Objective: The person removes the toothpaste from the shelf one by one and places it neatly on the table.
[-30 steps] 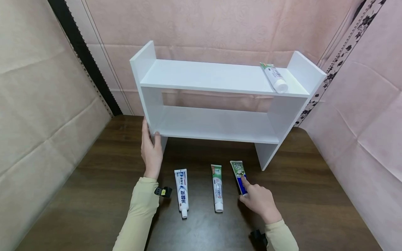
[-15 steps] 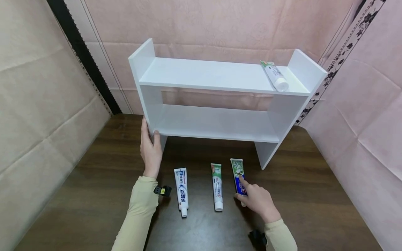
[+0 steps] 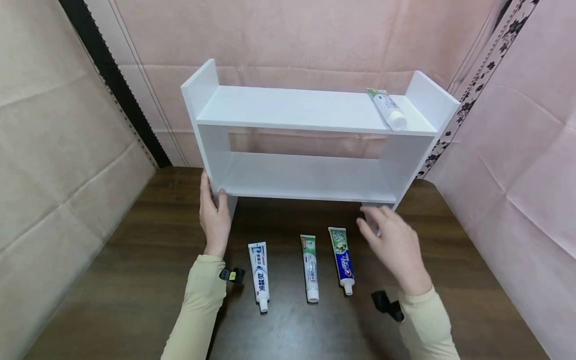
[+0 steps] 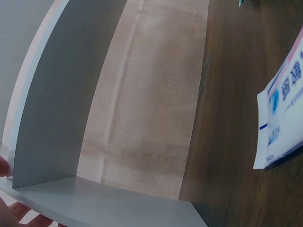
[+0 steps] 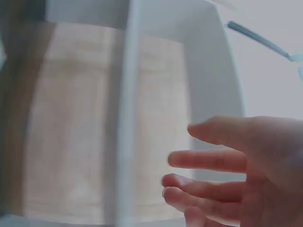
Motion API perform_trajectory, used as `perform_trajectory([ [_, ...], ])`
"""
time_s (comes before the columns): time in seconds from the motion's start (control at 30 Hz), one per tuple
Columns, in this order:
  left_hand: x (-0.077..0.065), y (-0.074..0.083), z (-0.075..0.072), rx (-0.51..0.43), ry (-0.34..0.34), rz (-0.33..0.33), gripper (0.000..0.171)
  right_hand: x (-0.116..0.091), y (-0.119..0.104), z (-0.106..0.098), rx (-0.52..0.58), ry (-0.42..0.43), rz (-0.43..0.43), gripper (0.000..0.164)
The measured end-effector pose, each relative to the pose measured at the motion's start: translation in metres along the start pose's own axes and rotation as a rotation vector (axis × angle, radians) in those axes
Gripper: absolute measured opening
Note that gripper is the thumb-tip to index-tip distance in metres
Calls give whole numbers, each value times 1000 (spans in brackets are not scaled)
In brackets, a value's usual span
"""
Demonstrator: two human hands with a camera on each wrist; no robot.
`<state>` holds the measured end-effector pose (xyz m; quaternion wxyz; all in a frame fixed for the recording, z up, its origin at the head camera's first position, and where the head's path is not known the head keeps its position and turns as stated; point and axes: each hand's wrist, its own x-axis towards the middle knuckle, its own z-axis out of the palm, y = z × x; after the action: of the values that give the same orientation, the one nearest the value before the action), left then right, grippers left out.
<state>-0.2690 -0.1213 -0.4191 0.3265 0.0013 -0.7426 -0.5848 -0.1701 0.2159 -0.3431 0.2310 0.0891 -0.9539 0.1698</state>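
A white two-tier shelf (image 3: 288, 107) stands on the dark wooden table. My left hand (image 3: 215, 227) grips its left side panel low down, the thumb on the front edge and the fingers along the outer face. My right hand (image 3: 396, 245), fingers loosely bent and holding nothing, hovers before the shelf's lower right leg. Below it lies a blue and green toothpaste tube (image 3: 342, 260). Left of that are a green and white toothpaste tube (image 3: 310, 267) and a white and blue toothpaste tube (image 3: 259, 275). A white toothpaste tube (image 3: 387, 109) lies at the right of the top board.
Light fabric walls enclose the table at the back (image 3: 292, 35), the left (image 3: 67, 165) and the right (image 3: 517, 165). The shelf's lower board (image 3: 306, 175) spans between the side panels above the table.
The right hand has straightened the blue and green toothpaste tube, let it be, and moved up and right toward the shelf's right leg. The left hand stays on the side panel.
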Motion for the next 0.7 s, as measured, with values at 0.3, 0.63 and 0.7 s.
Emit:
perform_trajectory([
  [0.3,-2,-1,-1,18,11,-10,56,45,-16,-57,20,325,-82,56],
  [0.63,-1,3,0,34,18,-15,56,96,-20,-88,2,423,56,51],
  [0.7,-2,3,0,41,22,-12,56,105,-19,-90,-10,414,72,50],
])
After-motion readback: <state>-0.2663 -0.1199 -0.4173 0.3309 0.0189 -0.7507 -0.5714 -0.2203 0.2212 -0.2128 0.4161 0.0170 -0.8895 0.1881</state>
